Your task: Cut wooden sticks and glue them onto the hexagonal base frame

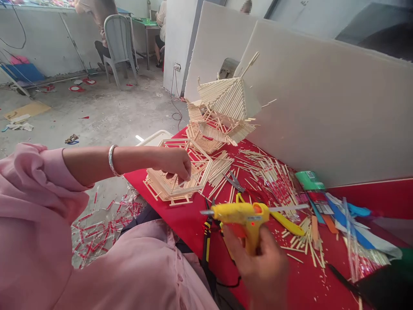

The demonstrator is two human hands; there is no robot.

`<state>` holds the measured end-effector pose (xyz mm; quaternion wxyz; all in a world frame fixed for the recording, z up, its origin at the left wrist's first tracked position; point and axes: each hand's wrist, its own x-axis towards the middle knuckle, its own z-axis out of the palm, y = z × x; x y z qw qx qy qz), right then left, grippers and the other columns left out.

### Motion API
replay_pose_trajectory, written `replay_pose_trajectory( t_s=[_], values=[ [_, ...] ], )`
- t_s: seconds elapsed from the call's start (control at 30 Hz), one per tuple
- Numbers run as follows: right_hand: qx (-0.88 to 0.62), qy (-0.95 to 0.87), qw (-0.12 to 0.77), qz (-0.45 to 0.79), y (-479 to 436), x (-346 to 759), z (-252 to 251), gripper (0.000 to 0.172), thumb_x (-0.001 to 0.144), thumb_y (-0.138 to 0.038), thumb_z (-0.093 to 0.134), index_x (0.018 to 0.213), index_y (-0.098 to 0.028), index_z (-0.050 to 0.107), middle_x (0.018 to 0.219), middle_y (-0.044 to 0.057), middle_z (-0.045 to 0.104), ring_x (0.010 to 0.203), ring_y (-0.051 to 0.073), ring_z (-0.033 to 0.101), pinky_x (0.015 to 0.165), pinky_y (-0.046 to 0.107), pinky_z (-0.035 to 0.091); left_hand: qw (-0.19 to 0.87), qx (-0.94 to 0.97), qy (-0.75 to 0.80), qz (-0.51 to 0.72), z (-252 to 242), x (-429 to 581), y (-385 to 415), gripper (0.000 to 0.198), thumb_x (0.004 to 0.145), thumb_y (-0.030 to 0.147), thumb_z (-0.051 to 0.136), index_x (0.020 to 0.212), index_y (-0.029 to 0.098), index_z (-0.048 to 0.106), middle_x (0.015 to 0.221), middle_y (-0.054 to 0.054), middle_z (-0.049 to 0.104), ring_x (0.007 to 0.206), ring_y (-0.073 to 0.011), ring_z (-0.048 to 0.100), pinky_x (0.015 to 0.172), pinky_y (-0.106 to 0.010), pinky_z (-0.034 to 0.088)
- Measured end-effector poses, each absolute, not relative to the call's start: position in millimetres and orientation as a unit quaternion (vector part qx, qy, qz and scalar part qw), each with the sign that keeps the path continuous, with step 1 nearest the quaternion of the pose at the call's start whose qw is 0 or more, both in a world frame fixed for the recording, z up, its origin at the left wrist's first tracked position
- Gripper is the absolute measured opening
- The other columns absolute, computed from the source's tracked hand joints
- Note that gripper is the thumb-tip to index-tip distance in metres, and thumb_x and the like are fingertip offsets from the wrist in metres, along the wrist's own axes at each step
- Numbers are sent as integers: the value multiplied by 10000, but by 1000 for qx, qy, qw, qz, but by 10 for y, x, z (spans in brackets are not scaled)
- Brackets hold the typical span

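Note:
My right hand [263,262] is wrapped round the handle of a yellow hot glue gun [237,212], its nozzle pointing left and a clear glue stick jutting from its back. My left hand [177,163] is closed in a pinch, fingertips down, above a frame of thin wooden sticks [204,176]. Whatever those fingers hold, if anything, is too small to make out. Behind the frame stands a tiered stick model [226,101] with a slatted, peaked roof. Loose wooden sticks [220,168] lie right beside the frame.
On the red table [190,224] lie pliers [234,182], stick packets [274,178], a green roll [309,180] and a yellow-handled tool [287,223]. White foam boards [322,99] lean behind. Plastic wrappers [100,232] litter the floor. Two people sit farther back near a grey chair [119,43].

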<state>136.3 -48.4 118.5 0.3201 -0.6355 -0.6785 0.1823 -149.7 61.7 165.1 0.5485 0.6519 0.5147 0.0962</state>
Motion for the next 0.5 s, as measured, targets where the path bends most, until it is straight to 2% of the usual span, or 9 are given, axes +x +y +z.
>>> replay_pose_trajectory(
  t_s=[0.07,0.17,0.27,0.4,0.5],
  values=[
    [-610,-732,300,55,-386,1132,1235,424,723,-631,665,729,-221,555,534,-23,513,495,152,500,520,273,406,552,646,517,102,1658,-1544,614,115,598,215,707,485,230,703,528,-20,663,334,-107,470,377,-234,208],
    [-541,-789,281,-68,-271,912,1281,347,804,-548,613,776,-207,553,585,-15,529,527,157,533,527,267,394,562,628,521,135,1656,-1604,610,74,561,172,738,513,225,716,508,-23,644,341,-115,475,390,-245,228],
    [-504,-815,258,-127,-205,831,1306,248,837,-438,588,812,-193,553,647,7,570,590,171,578,544,266,396,568,615,520,171,1622,-1654,625,95,513,142,776,525,218,720,488,-23,627,349,-111,465,398,-249,236],
    [-494,-822,232,-162,-174,804,1327,198,847,-388,550,800,-197,539,643,7,569,592,170,576,533,266,377,584,646,477,115,1558,-1691,667,71,594,186,723,567,250,740,497,-4,630,380,-115,478,400,-242,238],
    [-486,-828,223,-171,-167,787,1333,174,855,-359,523,783,-201,528,632,6,568,577,164,570,520,266,362,582,652,474,112,1537,-1689,695,70,583,189,725,566,253,747,482,-7,618,385,-128,477,402,-248,252]
  ],
)
